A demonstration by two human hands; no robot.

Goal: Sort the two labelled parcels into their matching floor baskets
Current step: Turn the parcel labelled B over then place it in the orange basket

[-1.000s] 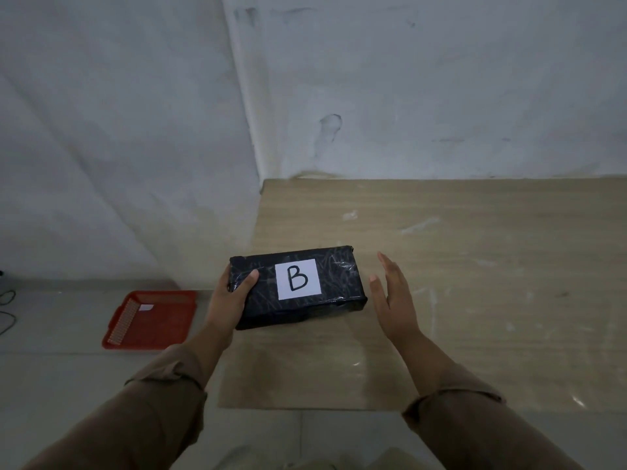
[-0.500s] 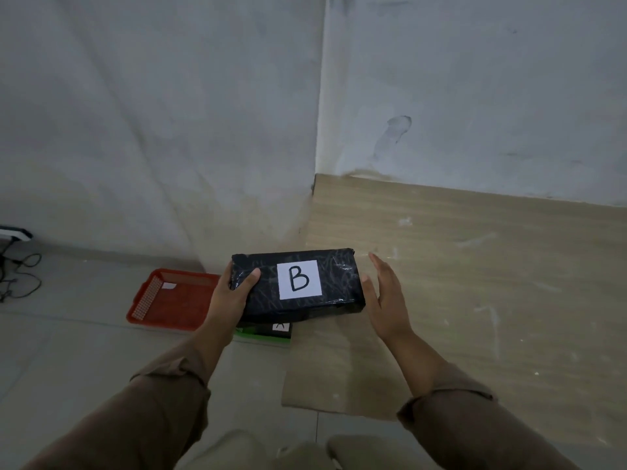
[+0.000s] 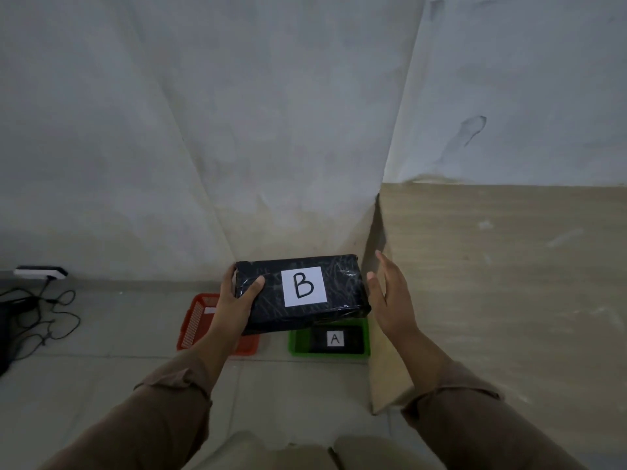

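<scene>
A black wrapped parcel with a white label B [image 3: 339, 290] is held in the air past the table's left edge. My left hand [image 3: 235, 301] grips its left end, thumb on top. Just right of the parcel my right hand [image 3: 390, 296] is flat with fingers apart, close to the parcel's right end; contact is unclear. Below on the floor stand a red basket [image 3: 195, 322], partly hidden by my left arm, and a green basket [image 3: 295, 340]. Inside the green basket lies a black parcel labelled A [image 3: 336, 339].
The wooden table [image 3: 492, 283] fills the right side; its left edge drops beside the green basket. Grey walls meet in a corner behind. A power strip [image 3: 40, 272] and tangled black cables [image 3: 44, 317] lie on the tiled floor at far left.
The view has swung left and the parcel B has gone from over the table edge to over the floor baskets. The green basket with parcel A has come into sight.
</scene>
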